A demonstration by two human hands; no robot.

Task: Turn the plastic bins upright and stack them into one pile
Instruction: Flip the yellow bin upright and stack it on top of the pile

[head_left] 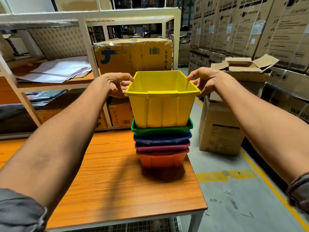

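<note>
Five bins in the pile (pixel 161 142) mid-frame; your left hand (pixel 117 84) and right hand (pixel 205 80) pinch the rim of the yellow bin (pixel 161 109), sitting high in the green bin (pixel 160 130). Probably just needs pushing straight down, then let go.

Dim warehouse light, blurred, warped edges, soft shadows.

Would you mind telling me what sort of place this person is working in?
Most likely a warehouse or stockroom: tall stacks of washing-machine cartons along the right, metal shelving holding cardboard boxes, and yellow markings painted on the concrete floor.
</note>
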